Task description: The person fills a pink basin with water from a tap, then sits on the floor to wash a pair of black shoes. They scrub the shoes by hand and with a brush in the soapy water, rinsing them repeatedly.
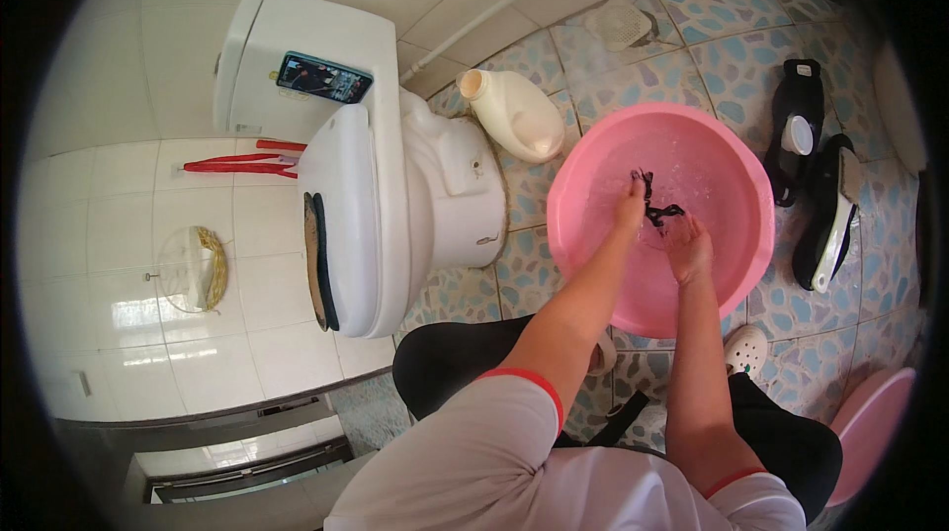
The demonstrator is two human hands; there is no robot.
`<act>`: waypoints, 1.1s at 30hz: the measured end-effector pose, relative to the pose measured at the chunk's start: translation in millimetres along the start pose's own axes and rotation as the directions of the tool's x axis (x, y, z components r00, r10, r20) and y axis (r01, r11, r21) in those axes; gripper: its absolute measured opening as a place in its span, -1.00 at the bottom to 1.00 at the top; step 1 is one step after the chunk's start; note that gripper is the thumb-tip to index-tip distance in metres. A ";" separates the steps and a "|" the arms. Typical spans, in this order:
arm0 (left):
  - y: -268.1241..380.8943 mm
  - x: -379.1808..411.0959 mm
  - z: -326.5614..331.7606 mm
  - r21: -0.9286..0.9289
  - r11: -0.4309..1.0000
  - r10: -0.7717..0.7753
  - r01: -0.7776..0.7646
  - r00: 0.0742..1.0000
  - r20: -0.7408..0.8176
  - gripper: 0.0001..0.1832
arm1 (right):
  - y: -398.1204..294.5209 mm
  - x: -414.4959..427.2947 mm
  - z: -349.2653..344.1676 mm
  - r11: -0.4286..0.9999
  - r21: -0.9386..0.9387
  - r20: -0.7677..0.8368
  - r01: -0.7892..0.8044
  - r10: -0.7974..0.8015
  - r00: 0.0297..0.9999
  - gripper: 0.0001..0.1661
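Note:
A pink plastic basin [660, 316] of water stands on the floor in front of me. Both hands are inside it, over and partly in the water. My left hand [630, 206] has its fingers closed on a black lace-like strip [652, 213], bunched and wet. The strip trails across to the right, its far end close to the fingertips of my right hand [691, 249]. That hand is turned palm up with its fingers apart, and the fingertips are blurred by the water.
Left of the basin are an uncapped cream bottle [519, 116] and a white toilet [467, 212]. A phone [326, 77] leans on its tank; insoles [319, 264] lie on its lid. Black shoes [797, 97], a white cap [798, 135] and a white-handled brush [834, 242] are at right. Another pink basin [875, 427] stands lower right.

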State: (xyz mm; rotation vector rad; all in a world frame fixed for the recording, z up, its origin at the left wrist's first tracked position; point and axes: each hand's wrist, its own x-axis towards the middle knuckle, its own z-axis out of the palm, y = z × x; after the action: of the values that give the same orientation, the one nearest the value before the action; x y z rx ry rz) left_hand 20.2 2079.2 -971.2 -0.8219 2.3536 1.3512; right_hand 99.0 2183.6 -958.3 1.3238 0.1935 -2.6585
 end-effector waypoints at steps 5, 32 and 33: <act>14.1 -85.3 18.3 -0.289 0.957 0.109 0.008 0.916 0.387 -0.55 | -22.0 25.9 -10.7 0.998 0.019 0.085 -0.052 0.050 0.995 -0.45; -35.7 -5.6 23.2 0.436 0.759 0.558 -0.483 0.828 -0.054 -0.69 | 15.0 -19.8 21.6 0.992 0.000 0.199 -0.124 0.122 0.972 -0.46; -42.1 3.1 15.5 0.377 0.791 0.508 -0.481 0.861 0.032 -0.69 | 12.7 -17.1 19.6 0.982 -0.024 0.107 -0.189 0.190 0.976 -0.43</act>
State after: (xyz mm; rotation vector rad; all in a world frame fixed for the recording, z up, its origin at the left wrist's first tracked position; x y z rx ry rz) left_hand 43.2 2075.0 -1009.5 -0.1353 2.8860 0.9757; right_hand 96.5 2169.1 -933.5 1.1278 0.0674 -2.5536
